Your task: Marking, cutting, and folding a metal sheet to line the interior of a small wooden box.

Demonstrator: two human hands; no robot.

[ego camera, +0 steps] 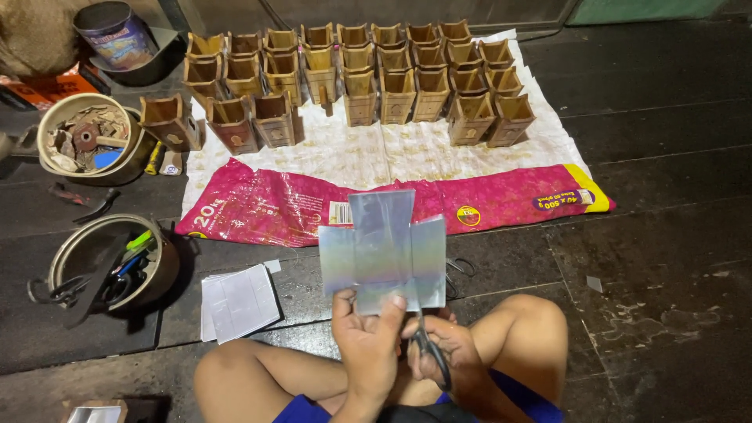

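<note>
- Left hand point(366, 338) fingers pinch the cross-shaped shiny sheet point(384, 249), held above the lap.
- Right hand point(448, 350) fingers grip black scissors point(429, 348) at the sheet's lower edge.
- A loose pinch could let the sheet twist, skewing the cut, or blades could nick the thumb.

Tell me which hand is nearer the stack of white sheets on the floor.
Left. The left hand holds the shiny sheet, right of the stack of white sheets; the right hand, with scissors, is farther.

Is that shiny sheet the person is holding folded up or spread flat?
Spread flat. The shiny sheet shows its whole cross shape, held upright by the left hand; the right hand holds scissors.
</note>
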